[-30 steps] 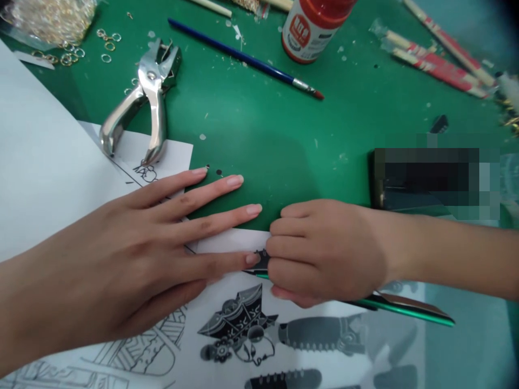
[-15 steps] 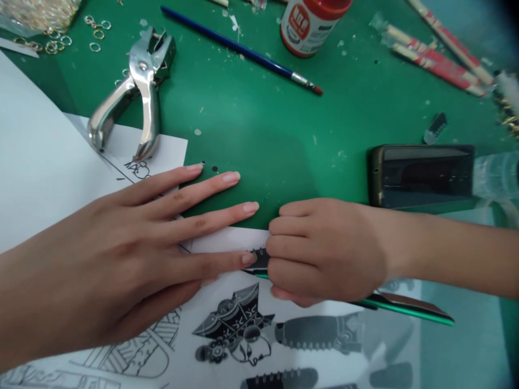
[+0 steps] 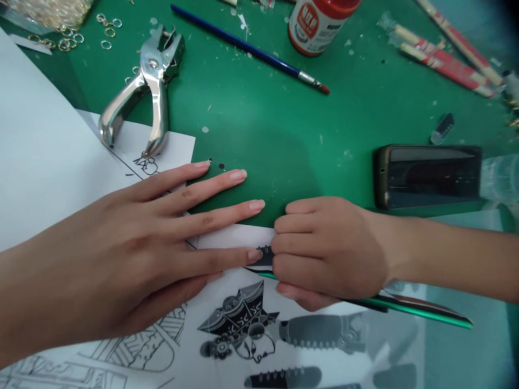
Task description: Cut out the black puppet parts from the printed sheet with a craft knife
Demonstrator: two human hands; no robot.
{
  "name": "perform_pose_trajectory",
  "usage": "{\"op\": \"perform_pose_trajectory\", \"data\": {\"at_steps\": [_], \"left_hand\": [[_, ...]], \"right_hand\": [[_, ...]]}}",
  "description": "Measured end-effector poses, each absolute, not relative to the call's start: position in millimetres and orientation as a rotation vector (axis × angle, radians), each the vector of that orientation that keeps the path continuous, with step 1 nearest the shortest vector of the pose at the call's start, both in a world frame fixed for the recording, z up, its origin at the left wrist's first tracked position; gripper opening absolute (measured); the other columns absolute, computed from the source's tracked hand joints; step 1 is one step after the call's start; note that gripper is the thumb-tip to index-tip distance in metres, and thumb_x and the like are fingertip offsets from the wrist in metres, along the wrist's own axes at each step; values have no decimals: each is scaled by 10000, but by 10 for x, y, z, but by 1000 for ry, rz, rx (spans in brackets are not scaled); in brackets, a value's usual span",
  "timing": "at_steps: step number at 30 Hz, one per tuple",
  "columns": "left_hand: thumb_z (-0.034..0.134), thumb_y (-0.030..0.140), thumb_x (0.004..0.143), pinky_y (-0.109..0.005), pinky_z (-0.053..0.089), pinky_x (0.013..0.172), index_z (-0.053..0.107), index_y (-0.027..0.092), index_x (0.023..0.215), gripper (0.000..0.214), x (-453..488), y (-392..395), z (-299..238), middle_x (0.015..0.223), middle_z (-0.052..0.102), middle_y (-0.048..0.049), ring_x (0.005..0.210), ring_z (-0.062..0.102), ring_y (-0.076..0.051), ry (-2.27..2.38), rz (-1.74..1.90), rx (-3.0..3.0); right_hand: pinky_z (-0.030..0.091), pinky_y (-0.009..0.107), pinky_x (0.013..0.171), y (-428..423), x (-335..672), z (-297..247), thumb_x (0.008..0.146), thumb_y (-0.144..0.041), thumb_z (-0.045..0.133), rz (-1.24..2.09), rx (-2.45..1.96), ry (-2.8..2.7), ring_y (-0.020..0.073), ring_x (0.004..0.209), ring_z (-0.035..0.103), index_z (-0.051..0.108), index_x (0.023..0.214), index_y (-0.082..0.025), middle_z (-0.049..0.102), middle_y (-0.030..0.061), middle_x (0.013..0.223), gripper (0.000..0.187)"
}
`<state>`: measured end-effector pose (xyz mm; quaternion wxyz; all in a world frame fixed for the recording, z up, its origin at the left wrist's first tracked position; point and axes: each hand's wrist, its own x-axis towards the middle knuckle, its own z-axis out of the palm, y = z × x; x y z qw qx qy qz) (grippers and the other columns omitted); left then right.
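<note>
My left hand [image 3: 138, 251] lies palm down on the printed sheet [image 3: 239, 294], fingers spread and holding nothing. Its index fingertip touches a dark printed strip beside my right hand. My right hand [image 3: 324, 251] is closed in a fist, knuckles up. A long, slim, shiny green-and-black tool [image 3: 430, 311] runs through its grip, with a pointed end showing at the left; its kind is unclear, its middle hidden by the fingers. Black-and-grey printed figures, among them a masked head with a hat [image 3: 239, 324], cover the paper below.
A metal hole punch [image 3: 154, 89] stands beyond my left hand. Farther back are a blue paintbrush [image 3: 247, 48], a red-lidded jar [image 3: 314, 32], small metal rings [image 3: 71, 39] and red-wrapped sticks [image 3: 441, 62]. A phone [image 3: 432, 175] lies at the right on the green table [image 3: 279, 124].
The whole view has shifted slightly, so things sit farther right. The green-and-black tool's right end reaches farther out, and my right thumb shows more. My left hand keeps its spread pose.
</note>
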<state>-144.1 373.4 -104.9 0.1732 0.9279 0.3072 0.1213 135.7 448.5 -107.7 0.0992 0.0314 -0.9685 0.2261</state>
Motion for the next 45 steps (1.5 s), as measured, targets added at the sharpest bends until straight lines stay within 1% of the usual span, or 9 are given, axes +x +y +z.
{"op": "perform_pose_trajectory", "data": {"at_steps": [8,17,20,25,30,34,37,41,45], "left_hand": [[372,343,1083,-502,192,1362,550,398,1489,446,-1447,3735,-1065,1701,379,102,1611,285,-260,883,348,2671],[366,396,1081,-511,171,1368,514,445,1515,462,-1471,3716,-1090,1721,334,123,1627,242,-243,884,336,2671],[386,384,1085,-528,165,1361,513,436,1519,456,-1482,3709,-1089,1729,316,118,1626,243,-256,883,337,2639],[343,397,1100,-517,163,1360,489,438,1540,465,-1485,3707,-1093,1734,298,127,1620,259,-273,871,312,2675],[384,435,1087,-526,156,1351,490,448,1540,465,-1476,3721,-1098,1738,301,103,1630,231,-273,864,308,2669],[384,412,1084,-515,162,1356,496,456,1534,465,-1474,3749,-1090,1729,308,127,1603,301,-297,872,303,2665],[392,423,1068,-498,146,1365,531,429,1502,456,-1453,3704,-1099,1689,370,163,1595,300,-307,894,336,2611],[358,506,1045,-505,142,1366,596,345,1427,478,-1398,3450,-1151,1580,525,164,1624,153,-301,949,404,2521],[317,509,1049,-505,152,1361,623,301,1384,499,-1360,3216,-1188,1563,546,144,1625,102,-290,966,401,2485]], "right_hand": [[331,371,638,4467,1348,-1065,1142,-299,298,630,78,-2881,180,667,459,507,835,-233,544,-22,690,378],[398,350,651,4545,1280,-870,1142,-273,301,568,181,-3091,177,676,505,560,830,-218,564,1,691,408],[392,358,646,4539,1285,-880,1140,-270,293,569,151,-3067,181,668,496,554,824,-220,555,1,685,413],[384,354,657,4529,1308,-909,1141,-260,303,553,163,-3055,180,666,489,547,828,-220,549,-4,691,399],[369,367,669,4507,1345,-921,1139,-271,305,528,134,-3036,190,678,458,533,833,-223,517,-6,689,384],[369,371,703,4484,1370,-969,1135,-303,312,493,124,-3048,189,690,448,512,810,-231,489,-11,698,388],[373,373,710,4473,1374,-1004,1134,-311,285,535,89,-3004,186,686,449,511,805,-235,488,-16,693,406],[371,373,700,4467,1362,-1019,1128,-319,276,579,68,-3024,183,656,435,500,781,-239,489,-21,673,420],[371,372,690,4467,1355,-1032,1132,-319,268,600,65,-2988,180,656,446,513,783,-237,508,-21,670,435]]}}
